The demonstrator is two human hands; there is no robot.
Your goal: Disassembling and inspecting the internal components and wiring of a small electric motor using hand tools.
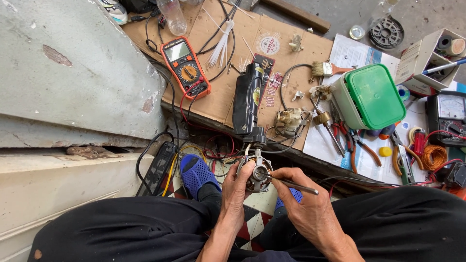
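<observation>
— Hands first: what does each one have?

— Left hand (236, 187) is wrapped around a small electric motor (257, 177), fingers curled over its rim, held above the lap between the knees. Right hand (303, 201) pinches a thin metal tool (291, 184), maybe a screwdriver or probe, with its tip set at the motor's centre.

— How would that motor handle?

— I'd judge it dense for its size, rigid, metal-bodied. The thin wires (228, 154) trailing from it look like the delicate part; the outer casing is the safe place to grip, as the left hand does now.

— And the tool?

— Stiff, light, slim; held like a pen near the middle of its shaft.

— What lies around?

— On the cardboard sheet (218, 92) ahead: an orange multimeter (185, 66), a bundle of white cable ties (222, 43), a long black housing (247, 99). Further right, a green-lidded tub (371, 96), a paintbrush (327, 69), pliers (357, 143). A blue sandal (195, 173) shows below the motor.
</observation>
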